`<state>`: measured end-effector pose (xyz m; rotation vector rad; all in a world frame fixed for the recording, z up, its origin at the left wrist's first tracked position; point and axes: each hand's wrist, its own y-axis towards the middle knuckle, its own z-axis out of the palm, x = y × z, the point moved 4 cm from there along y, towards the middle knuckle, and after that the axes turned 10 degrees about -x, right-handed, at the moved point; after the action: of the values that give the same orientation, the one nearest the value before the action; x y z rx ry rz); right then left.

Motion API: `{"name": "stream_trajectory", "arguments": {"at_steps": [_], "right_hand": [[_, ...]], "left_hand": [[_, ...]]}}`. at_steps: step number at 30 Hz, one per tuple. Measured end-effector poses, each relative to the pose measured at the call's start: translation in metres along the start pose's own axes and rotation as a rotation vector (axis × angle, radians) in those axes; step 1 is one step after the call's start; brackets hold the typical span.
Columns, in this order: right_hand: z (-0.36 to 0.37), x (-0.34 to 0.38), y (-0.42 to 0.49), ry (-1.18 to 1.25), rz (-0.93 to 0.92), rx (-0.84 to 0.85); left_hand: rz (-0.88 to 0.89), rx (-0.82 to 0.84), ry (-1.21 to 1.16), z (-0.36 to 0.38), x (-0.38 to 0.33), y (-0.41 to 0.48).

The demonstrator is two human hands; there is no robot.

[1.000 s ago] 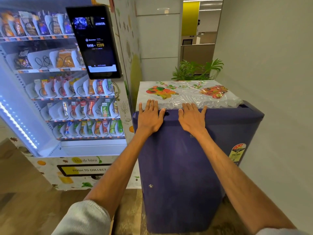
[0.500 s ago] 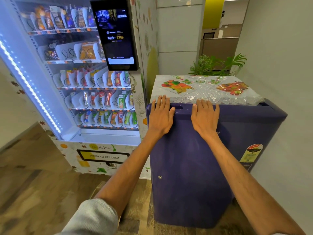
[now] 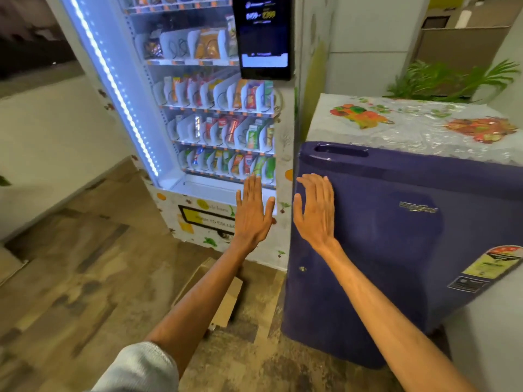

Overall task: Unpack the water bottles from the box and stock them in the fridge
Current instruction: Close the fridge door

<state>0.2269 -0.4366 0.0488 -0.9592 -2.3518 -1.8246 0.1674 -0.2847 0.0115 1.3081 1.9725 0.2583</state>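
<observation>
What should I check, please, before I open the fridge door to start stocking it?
1. Fridge door shut: ok, ready to open.
2. Handle recess at the door's top left unobstructed: ok.
3. Left hand free: ok, open, holding nothing.
4. Right hand free: ok, open, at the door's left edge.
5. Box close by on the floor: ok, though the left arm partly hides it.
6. Bottles in the box, room in the fridge: cannot tell.
</observation>
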Motion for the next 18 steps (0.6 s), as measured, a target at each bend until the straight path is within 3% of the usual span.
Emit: {"name": "stream_trajectory", "arguments": {"at_steps": [9,18], "right_hand": [[0.129,0.054,-0.06,0.071,0.028,0.375],[0.271,0.098,-0.126,0.032,0.029,0.661]], "left_hand": [[-0.244,0.057,0.136,-0.031,0.143,-0.044],[-0.369,0.151,0.191,-0.031,0.284,-0.05]]}}
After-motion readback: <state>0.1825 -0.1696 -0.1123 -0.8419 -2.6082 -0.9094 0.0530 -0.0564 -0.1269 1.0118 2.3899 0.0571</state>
